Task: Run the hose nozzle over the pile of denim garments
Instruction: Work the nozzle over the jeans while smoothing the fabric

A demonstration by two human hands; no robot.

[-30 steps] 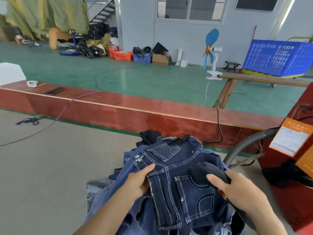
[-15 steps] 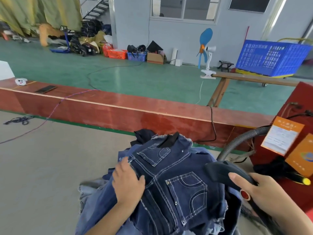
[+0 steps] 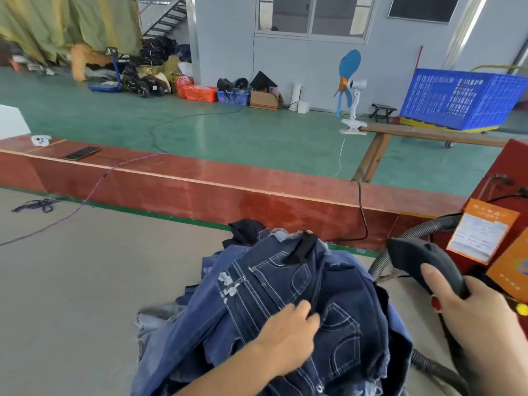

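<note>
Denim is what everything turns on, so I place the rest by the pile of denim garments, which sits heaped on the grey table right in front of me, with a dark pair showing white stitching and 2 back pockets on top and paler pieces poking out underneath on its left. My left hand lies on the near part of that top pair, fingers curled loosely into the cloth beside a pocket; whether it is pinching the fabric or only pressing on it I cannot tell. My right hand is off to the right of the pile, wrapped around the handle of the black nozzle, thumb stretched along its top. The nozzle head points toward the pile but hangs beside its right edge, clear of the cloth, and the grey ribbed hose curves away behind it toward the red machine further right of the pile. I judge this to be the gap between passes: cloth being steadied, nozzle not yet on it. The next move calls for swinging the head left onto the top pair and drawing it across, keeping my left fingers out of its path and enough slack in the hose that it does not drag the pile.
</note>
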